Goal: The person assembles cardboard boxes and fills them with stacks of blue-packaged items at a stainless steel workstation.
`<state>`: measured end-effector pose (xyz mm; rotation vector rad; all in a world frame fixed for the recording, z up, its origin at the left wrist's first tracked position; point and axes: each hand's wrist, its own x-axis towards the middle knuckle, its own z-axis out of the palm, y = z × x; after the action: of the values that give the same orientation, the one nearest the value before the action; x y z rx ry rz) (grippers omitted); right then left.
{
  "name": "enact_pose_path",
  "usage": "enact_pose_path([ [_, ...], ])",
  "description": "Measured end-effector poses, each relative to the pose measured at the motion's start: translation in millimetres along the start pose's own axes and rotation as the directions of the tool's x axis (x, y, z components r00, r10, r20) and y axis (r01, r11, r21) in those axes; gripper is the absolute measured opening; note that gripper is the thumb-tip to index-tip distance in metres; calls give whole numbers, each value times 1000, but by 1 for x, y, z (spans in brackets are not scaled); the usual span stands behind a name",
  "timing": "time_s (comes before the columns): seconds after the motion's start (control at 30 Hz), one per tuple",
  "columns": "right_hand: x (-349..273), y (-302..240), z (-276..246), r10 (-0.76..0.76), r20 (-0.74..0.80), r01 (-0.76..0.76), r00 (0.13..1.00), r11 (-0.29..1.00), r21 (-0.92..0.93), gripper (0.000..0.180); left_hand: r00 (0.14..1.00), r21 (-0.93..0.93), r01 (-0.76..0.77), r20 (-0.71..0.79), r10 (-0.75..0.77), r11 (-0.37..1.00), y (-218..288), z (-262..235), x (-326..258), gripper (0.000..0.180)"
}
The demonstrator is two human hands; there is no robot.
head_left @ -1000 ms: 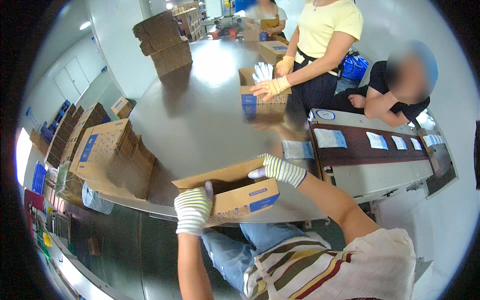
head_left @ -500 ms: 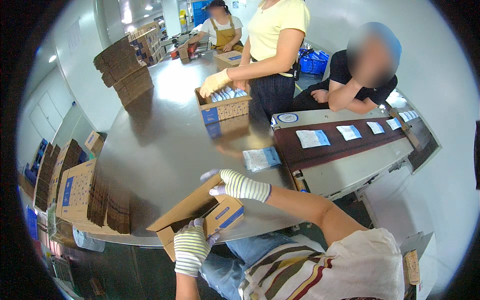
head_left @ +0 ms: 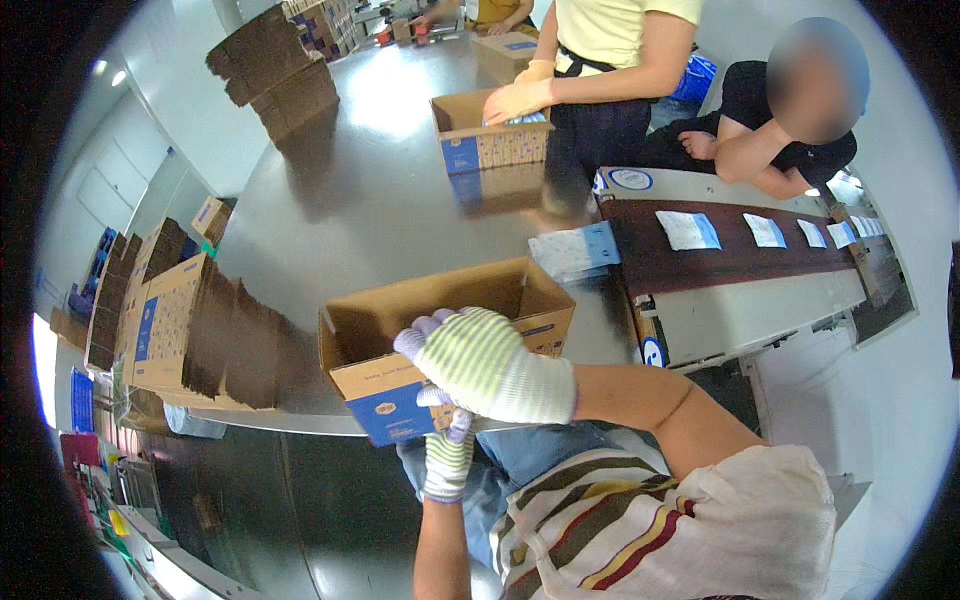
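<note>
Two striped knit gloves, one carton. Your right hand (head_left: 490, 365) lies across the near wall of the open printed cardboard carton (head_left: 430, 298), fingers curled over the rim side; its thumb contact is hidden, so can't tell if it's clamped on the wall. Your left hand (head_left: 450, 450) sits just below it, low on the carton's near side, partly covered; can't tell how tight it is either.

Risks: both hands bunch on one side and nothing braces the far wall, so a hard push could rack the carton out of square. Its lower near corner looks at or past the edge of the steel table (head_left: 330, 240); a left-hand slip could drop it. Carton floor is out of sight; loose flaps under your grip could gape.

Right of the grip, a blue-and-white packet pile (head_left: 575, 250) lies close to the carton's far right corner; swinging the carton that way would likely shove it. Beyond that, the maroon conveyor belt (head_left: 690, 270) carries more packets.

Pose: right palm down, forearm coming in from the right, hand crossing above the left. Left forearm runs straight up from below, thumb up. Gloves nearly overlap, so they could foul each other.
</note>
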<state>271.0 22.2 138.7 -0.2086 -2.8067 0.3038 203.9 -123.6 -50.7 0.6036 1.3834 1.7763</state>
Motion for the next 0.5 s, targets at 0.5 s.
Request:
enact_pose_path([
  [0.5,16,56,72,-374,-248,386,894,922,0,38,843,870,-320,442,306,-374,168,-44,-10,78],
])
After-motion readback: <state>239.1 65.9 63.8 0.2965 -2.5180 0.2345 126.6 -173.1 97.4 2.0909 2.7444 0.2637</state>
